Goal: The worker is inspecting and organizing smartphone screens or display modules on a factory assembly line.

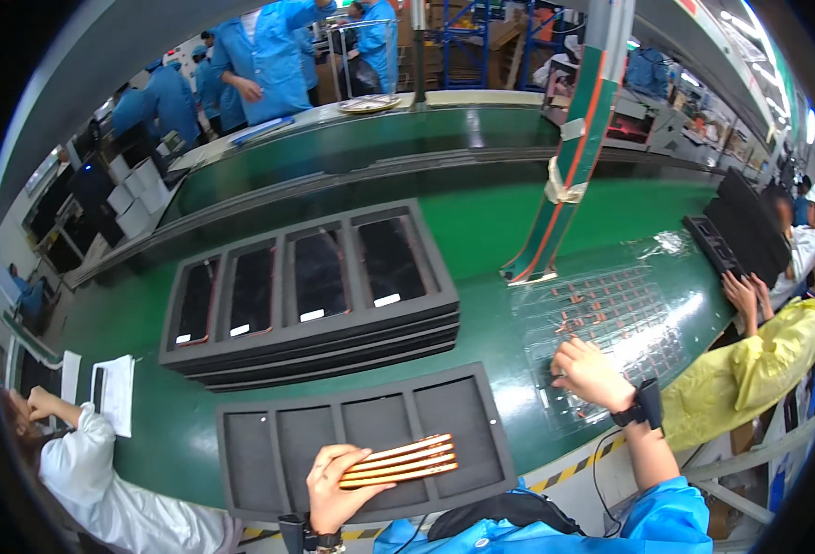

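Observation:
My left hand (335,485) grips several slim phones (403,462) with shiny gold-orange edges, stacked side by side with their edges up. They are over the right part of a dark grey foam tray (301,403) whose compartments hold no phones. My right hand (590,371) is at the near left of a clear plastic tray (527,319) with rows of small copper-coloured parts (601,305). Its fingers are bent and pinched together; whatever is between them is too small to make out.
Beyond the near tray stands a stack of foam trays (329,355), the top one holding black-screened phones (320,272). A green post (564,203) rises from the green bench. At right a yellow-sleeved co-worker (744,369) handles black trays (749,231); a white-sleeved person (121,480) sits at left.

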Action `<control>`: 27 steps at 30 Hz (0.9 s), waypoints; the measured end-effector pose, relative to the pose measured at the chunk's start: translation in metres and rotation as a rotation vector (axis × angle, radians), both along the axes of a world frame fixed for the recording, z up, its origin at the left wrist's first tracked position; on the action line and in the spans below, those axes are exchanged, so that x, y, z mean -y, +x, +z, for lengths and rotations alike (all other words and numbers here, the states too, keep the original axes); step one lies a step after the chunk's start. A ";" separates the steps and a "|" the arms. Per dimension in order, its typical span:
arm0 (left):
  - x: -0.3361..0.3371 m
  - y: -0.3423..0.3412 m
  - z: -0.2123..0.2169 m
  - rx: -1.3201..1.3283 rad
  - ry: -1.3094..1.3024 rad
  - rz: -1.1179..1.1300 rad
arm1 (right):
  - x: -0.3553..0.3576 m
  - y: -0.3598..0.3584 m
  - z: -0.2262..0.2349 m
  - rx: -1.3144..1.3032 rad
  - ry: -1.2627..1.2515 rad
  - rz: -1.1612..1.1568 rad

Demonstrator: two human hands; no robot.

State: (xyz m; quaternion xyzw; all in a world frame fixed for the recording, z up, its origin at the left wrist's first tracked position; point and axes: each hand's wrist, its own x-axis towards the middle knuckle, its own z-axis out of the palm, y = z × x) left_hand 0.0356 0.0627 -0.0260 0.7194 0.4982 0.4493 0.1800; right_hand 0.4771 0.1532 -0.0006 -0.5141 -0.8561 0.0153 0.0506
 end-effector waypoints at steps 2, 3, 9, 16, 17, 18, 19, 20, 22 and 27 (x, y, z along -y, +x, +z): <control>0.002 0.001 0.003 0.021 -0.030 0.003 | 0.000 0.000 0.005 -0.045 -0.003 0.012; 0.002 0.001 0.005 0.022 -0.036 -0.004 | 0.002 -0.001 0.008 -0.071 -0.010 0.008; 0.005 -0.005 0.004 0.026 -0.066 0.012 | 0.038 -0.082 0.050 -0.786 -0.308 0.001; 0.006 -0.002 0.006 0.045 -0.073 -0.008 | 0.070 -0.154 0.044 -1.188 -0.741 0.154; 0.005 -0.001 0.007 0.050 -0.066 -0.017 | 0.069 -0.156 0.035 -1.089 -0.632 0.207; 0.005 0.000 0.007 0.055 -0.060 -0.026 | 0.068 -0.162 0.028 -1.047 -0.419 0.264; 0.006 0.000 0.006 0.053 -0.058 -0.018 | 0.066 -0.173 0.030 -1.033 -0.180 0.339; 0.006 0.000 0.005 0.054 -0.052 -0.011 | 0.066 -0.177 0.030 -0.988 -0.114 0.331; 0.007 0.000 0.004 0.075 -0.057 -0.005 | 0.069 -0.183 0.027 -0.941 -0.051 0.327; 0.003 -0.001 0.008 0.092 -0.048 -0.040 | 0.079 -0.190 0.015 -0.976 0.038 0.179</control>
